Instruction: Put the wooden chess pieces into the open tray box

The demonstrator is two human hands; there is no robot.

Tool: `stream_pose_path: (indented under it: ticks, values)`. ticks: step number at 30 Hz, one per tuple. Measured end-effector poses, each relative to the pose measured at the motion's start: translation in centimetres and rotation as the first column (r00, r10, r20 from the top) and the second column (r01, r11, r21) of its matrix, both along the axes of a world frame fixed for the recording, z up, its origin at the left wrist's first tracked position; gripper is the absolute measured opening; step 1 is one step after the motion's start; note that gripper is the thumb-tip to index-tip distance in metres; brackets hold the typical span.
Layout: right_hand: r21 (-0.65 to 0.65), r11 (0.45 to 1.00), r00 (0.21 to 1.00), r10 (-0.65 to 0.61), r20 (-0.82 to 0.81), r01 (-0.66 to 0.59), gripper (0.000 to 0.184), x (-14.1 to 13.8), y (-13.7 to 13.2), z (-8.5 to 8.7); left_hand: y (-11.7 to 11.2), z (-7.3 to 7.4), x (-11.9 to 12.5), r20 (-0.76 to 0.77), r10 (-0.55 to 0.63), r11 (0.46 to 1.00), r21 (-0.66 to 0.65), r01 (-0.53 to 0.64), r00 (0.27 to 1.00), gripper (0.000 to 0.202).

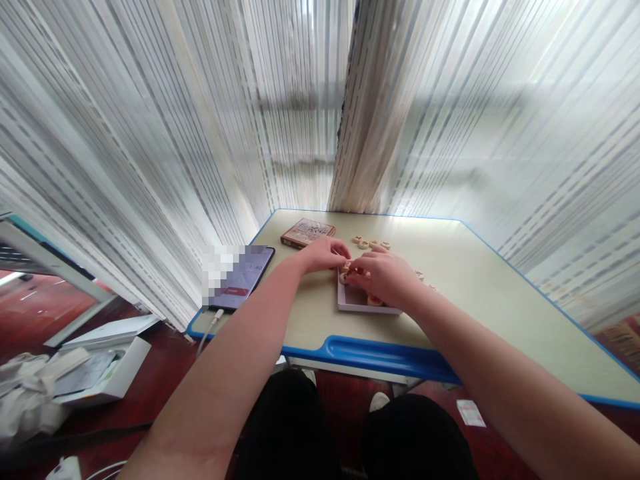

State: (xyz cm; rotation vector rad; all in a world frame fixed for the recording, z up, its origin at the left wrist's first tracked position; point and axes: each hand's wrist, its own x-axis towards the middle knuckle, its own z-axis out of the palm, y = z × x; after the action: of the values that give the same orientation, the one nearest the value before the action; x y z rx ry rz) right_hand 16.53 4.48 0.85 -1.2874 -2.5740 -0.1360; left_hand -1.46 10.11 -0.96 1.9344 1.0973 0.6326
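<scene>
A shallow white box [367, 309] stands open on the desk, with several round wooden xiangqi pieces [375, 301] inside. My right hand [385, 275] reaches into it, thumb and fingertips pinched on a xiangqi piece at the left side. At the box's far left corner, my left hand [325, 253] has its fingers curled and close together; what lies between them is too small to make out. Behind my hands, several loose xiangqi pieces [364, 245] lie on the desktop. A few more loose pieces [420, 275] show partly past my right wrist.
The pale desk [490, 313] has a blue edge and a blue pen groove [385, 357] in front. A patterned box lid [306, 232] lies at the back left. Left of my forearm is a tablet [245, 277] with a white cable [213, 327]. Striped curtains [300, 120] hang behind.
</scene>
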Motion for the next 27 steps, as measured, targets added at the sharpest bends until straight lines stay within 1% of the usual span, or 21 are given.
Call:
stream_pose_path:
  ticks: [3,6,10,15,18,23,27]
  values:
    - [-0.001,0.999,0.999,-0.039,0.006,0.039,0.026,-0.29,-0.27,0.02,0.07,0.08,-0.25,-0.025,-0.026,0.999,0.020,0.027,0.999,0.020]
    - [-0.020,0.999,0.999,-0.036,0.019,0.036,0.028,-0.45,-0.44,0.00,0.19,0.09,-0.30,-0.020,-0.043,0.999,0.011,0.044,0.999,0.020]
    - [-0.043,0.998,0.999,-0.051,0.001,0.051,0.025,-0.36,-0.41,-0.07,0.06,0.30,-0.20,-0.020,-0.046,0.999,0.014,0.046,0.999,0.020]
    - [-0.035,0.999,0.999,-0.009,-0.035,0.008,0.021,-0.14,-0.22,-0.16,-0.12,0.46,-0.22,-0.037,-0.031,0.999,0.037,0.032,0.999,0.020]
    - [-0.042,0.999,0.999,-0.017,-0.036,0.016,0.020,-0.19,-0.17,-0.15,0.02,0.27,-0.33,-0.041,-0.038,0.999,0.037,0.039,0.998,0.021]
    - [-0.053,0.998,0.998,-0.019,-0.059,0.016,0.020,-0.27,-0.09,-0.19,0.14,0.01,-0.39,-0.003,-0.046,0.999,0.024,0.046,0.999,0.020]
    - [-0.050,0.999,0.997,0.004,-0.076,-0.008,0.021,-0.15,0.02,-0.29,0.11,0.01,-0.31,0.017,-0.024,0.999,0.026,0.024,1.000,0.020]
